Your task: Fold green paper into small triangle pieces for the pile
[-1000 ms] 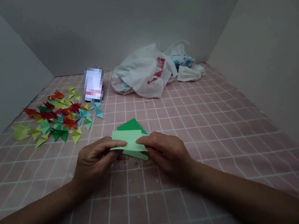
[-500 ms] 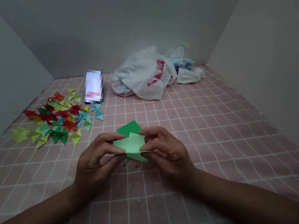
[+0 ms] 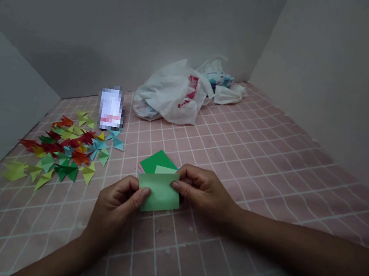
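A folded light green paper sheet (image 3: 159, 193) is held just above the pink tiled floor. My left hand (image 3: 116, 206) pinches its lower left corner with thumb and fingers closed. My right hand (image 3: 202, 191) pinches its upper right edge, fingers curled. Under and behind the sheet lies a small stack of paper with a dark green square (image 3: 154, 161) on top.
A pile of several folded paper pieces (image 3: 64, 147) in red, yellow, green and blue lies at the left. A blurred white box (image 3: 111, 108) stands behind it. White plastic bags (image 3: 172, 92) sit in the far corner. Grey walls close in on three sides.
The light green sheet has been folded over toward me and now shows a smaller, squarer shape. Both hands shifted slightly nearer and keep their pinch on it.
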A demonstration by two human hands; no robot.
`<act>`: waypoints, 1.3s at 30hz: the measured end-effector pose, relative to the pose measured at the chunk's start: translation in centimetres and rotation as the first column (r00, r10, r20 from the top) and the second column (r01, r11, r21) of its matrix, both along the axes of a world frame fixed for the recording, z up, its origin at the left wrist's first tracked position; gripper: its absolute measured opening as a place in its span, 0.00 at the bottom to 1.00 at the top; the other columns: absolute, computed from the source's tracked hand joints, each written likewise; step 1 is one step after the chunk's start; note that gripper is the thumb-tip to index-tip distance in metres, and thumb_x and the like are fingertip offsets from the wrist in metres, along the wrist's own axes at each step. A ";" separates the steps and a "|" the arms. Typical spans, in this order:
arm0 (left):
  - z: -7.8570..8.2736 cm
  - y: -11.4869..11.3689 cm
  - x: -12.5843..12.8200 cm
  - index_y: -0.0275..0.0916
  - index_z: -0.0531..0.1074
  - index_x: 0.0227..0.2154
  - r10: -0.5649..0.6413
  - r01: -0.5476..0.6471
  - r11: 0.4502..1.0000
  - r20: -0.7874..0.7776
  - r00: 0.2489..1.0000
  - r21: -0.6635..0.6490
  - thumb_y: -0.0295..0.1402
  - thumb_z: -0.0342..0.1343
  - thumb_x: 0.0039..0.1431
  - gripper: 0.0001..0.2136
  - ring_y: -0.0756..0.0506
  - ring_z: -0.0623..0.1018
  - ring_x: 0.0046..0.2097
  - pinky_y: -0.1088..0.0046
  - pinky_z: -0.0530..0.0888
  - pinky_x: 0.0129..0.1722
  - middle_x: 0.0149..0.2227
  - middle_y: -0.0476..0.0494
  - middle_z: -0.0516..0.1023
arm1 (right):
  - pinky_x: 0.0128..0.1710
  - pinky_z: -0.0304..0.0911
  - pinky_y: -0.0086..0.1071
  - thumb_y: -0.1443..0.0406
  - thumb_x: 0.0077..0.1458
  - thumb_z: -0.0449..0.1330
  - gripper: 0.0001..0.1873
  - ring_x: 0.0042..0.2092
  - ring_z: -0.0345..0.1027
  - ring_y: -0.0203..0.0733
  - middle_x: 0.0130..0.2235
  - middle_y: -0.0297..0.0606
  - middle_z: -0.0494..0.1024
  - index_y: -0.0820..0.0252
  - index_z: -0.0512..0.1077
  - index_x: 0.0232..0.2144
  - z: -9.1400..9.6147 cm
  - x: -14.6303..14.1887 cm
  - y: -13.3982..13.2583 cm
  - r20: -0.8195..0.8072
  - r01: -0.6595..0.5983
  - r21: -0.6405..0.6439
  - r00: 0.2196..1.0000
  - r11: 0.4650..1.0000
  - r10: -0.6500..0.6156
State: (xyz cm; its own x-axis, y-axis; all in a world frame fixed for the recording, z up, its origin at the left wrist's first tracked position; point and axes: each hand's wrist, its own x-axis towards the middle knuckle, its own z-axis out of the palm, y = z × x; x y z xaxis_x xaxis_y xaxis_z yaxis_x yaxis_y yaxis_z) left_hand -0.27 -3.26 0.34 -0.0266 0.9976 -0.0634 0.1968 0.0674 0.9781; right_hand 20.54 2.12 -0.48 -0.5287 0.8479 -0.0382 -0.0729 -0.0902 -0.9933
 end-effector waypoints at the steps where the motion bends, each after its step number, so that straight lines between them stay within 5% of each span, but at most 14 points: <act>1: 0.0 0.1 0.1 0.38 0.72 0.25 -0.011 0.011 1.000 0.012 1.000 -0.019 0.41 0.63 0.56 0.12 0.52 0.66 0.26 0.77 0.64 0.25 0.24 0.51 0.69 | 0.25 0.53 0.27 0.59 0.56 0.63 0.12 0.26 0.57 0.32 0.24 0.28 0.64 0.59 0.66 0.29 -0.1 0.0 0.0 -0.015 -0.017 -0.023 1.000 1.000 0.016; 5: -0.2 0.2 0.3 0.38 0.72 0.24 -0.049 0.051 0.997 0.039 0.998 -0.060 0.41 0.64 0.54 0.13 0.52 0.66 0.26 0.78 0.64 0.24 0.23 0.50 0.69 | 0.27 0.54 0.27 0.59 0.53 0.65 0.12 0.28 0.58 0.32 0.26 0.29 0.65 0.60 0.67 0.29 -0.4 -0.1 -0.2 -0.056 -0.093 -0.062 0.994 0.994 0.090; 12: -0.4 0.0 0.3 0.39 0.68 0.22 -0.030 0.030 0.999 -0.001 1.000 -0.040 0.41 0.62 0.57 0.14 0.52 0.66 0.22 0.79 0.62 0.21 0.20 0.52 0.68 | 0.24 0.52 0.26 0.61 0.54 0.64 0.14 0.25 0.56 0.31 0.23 0.28 0.64 0.59 0.65 0.23 -0.2 -0.1 -0.3 0.023 -0.011 0.013 1.000 1.000 0.011; 15: -0.4 0.1 0.2 0.39 0.69 0.22 -0.024 0.031 0.998 -0.115 0.993 0.061 0.38 0.61 0.58 0.13 0.52 0.66 0.22 0.78 0.62 0.21 0.19 0.53 0.68 | 0.24 0.53 0.26 0.62 0.56 0.63 0.14 0.25 0.58 0.31 0.22 0.28 0.65 0.59 0.66 0.23 -0.1 0.1 -0.1 0.077 -0.002 0.126 0.997 0.992 -0.008; 18: 0.0 0.2 -0.1 0.41 0.75 0.29 -0.005 0.087 0.939 -0.239 0.971 0.333 0.29 0.59 0.60 0.05 0.50 0.73 0.28 0.76 0.69 0.27 0.26 0.50 0.74 | 0.25 0.55 0.27 0.64 0.57 0.62 0.04 0.26 0.61 0.31 0.25 0.30 0.70 0.59 0.73 0.31 0.1 0.4 0.0 0.080 0.019 0.283 0.996 0.959 -0.044; 20: 0.4 0.2 -0.4 0.44 0.77 0.35 0.078 0.128 0.814 -0.325 0.943 0.566 0.23 0.59 0.60 0.08 0.50 0.74 0.32 0.76 0.71 0.32 0.30 0.50 0.75 | 0.24 0.57 0.26 0.60 0.59 0.61 0.08 0.25 0.63 0.31 0.26 0.31 0.72 0.59 0.74 0.35 0.4 0.5 0.1 0.045 0.074 0.191 0.995 0.979 -0.084; 23: 0.6 0.0 -1.0 0.46 0.77 0.43 0.185 0.234 0.653 -0.451 0.873 0.721 0.17 0.57 0.59 0.16 0.52 0.74 0.31 0.79 0.70 0.30 0.30 0.51 0.73 | 0.18 0.55 0.26 0.45 0.62 0.54 0.26 0.20 0.64 0.31 0.21 0.33 0.72 0.61 0.71 0.28 0.7 0.4 0.0 -0.011 -0.006 -0.219 1.000 0.976 0.003; 25: 0.4 0.0 -1.4 0.45 0.76 0.45 0.170 0.314 0.622 -0.515 0.840 0.717 0.16 0.56 0.60 0.17 0.52 0.75 0.32 0.79 0.71 0.31 0.32 0.50 0.74 | 0.16 0.55 0.26 0.40 0.59 0.54 0.30 0.18 0.66 0.33 0.20 0.35 0.73 0.61 0.69 0.25 0.6 0.2 -0.1 -0.118 -0.179 -0.412 0.983 0.894 0.143; 28: -0.1 0.3 -1.6 0.44 0.77 0.45 0.115 0.397 0.590 -0.560 0.820 0.703 0.17 0.57 0.59 0.17 0.51 0.76 0.33 0.79 0.73 0.31 0.32 0.49 0.75 | 0.19 0.60 0.25 0.48 0.50 0.68 0.23 0.19 0.66 0.32 0.20 0.33 0.74 0.62 0.70 0.26 0.2 0.0 -0.2 -0.223 -0.247 -0.469 0.962 0.848 0.157; 30: -0.2 0.6 -1.5 0.46 0.77 0.45 0.077 0.349 0.650 -0.515 0.854 0.675 0.19 0.57 0.60 0.16 0.50 0.78 0.37 0.77 0.75 0.35 0.36 0.48 0.78 | 0.22 0.63 0.25 0.54 0.47 0.72 0.19 0.21 0.67 0.31 0.22 0.31 0.74 0.62 0.71 0.28 -0.1 -0.1 -0.1 -0.208 -0.172 -0.479 0.975 0.861 0.079; 32: -0.2 0.7 -1.3 0.47 0.76 0.47 0.067 0.167 0.793 -0.357 0.932 0.586 0.23 0.55 0.63 0.14 0.49 0.79 0.37 0.75 0.76 0.36 0.39 0.47 0.80 | 0.24 0.64 0.26 0.55 0.48 0.71 0.18 0.23 0.67 0.31 0.23 0.30 0.74 0.62 0.71 0.29 -0.3 -0.1 0.0 -0.180 -0.098 -0.465 0.984 0.880 0.015; 35: 0.0 0.6 -0.8 0.44 0.76 0.46 0.003 0.012 0.973 -0.063 0.998 0.232 0.33 0.55 0.65 0.09 0.48 0.79 0.33 0.74 0.76 0.31 0.36 0.46 0.81 | 0.25 0.60 0.25 0.57 0.52 0.68 0.16 0.24 0.64 0.30 0.23 0.29 0.71 0.61 0.69 0.26 -0.3 -0.1 0.1 -0.124 -0.043 -0.350 0.992 0.936 0.000; 39: -0.2 0.4 -0.1 0.38 0.78 0.35 -0.060 0.068 0.995 0.111 0.992 -0.072 0.39 0.64 0.56 0.10 0.48 0.77 0.31 0.75 0.74 0.30 0.30 0.45 0.79 | 0.25 0.57 0.24 0.59 0.52 0.66 0.13 0.23 0.63 0.29 0.22 0.28 0.69 0.62 0.69 0.26 -0.4 -0.1 0.0 -0.061 -0.069 -0.232 0.997 0.970 0.056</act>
State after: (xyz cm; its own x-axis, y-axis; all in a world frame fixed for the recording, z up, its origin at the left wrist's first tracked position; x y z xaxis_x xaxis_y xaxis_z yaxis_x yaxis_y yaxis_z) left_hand -0.42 -2.84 0.11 0.0482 0.9893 -0.1376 0.0959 0.1326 0.9865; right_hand 20.40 2.17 -0.87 -0.5869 0.7841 -0.2017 -0.1125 -0.3257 -0.9388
